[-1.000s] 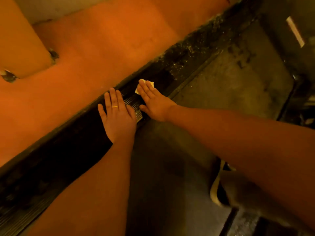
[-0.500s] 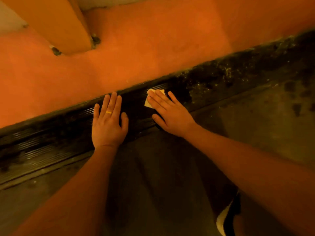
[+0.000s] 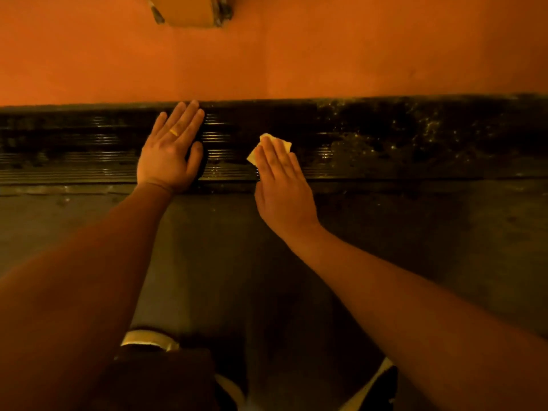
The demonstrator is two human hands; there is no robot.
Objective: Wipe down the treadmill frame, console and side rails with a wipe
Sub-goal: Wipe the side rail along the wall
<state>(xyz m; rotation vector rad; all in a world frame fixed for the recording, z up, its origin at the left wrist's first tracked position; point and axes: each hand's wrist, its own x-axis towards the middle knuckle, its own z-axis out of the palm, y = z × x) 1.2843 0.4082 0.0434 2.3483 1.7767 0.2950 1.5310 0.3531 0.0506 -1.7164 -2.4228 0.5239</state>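
The wipe (image 3: 283, 144) lies on the ribbed side rail (image 3: 370, 161), pinned under the straight, uncurled fingers of your right hand (image 3: 281, 185). Your left hand (image 3: 167, 152) rests flat beside it. Press evenly and sweep along the ribs toward the speckled dust (image 3: 385, 134).

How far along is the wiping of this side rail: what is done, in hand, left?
Done: side rail left of the wipe looks largely dust-free. In hand: the right hand presses the wipe flat on it; the left hand rests alongside. Left: dust specks farther right; console unseen.
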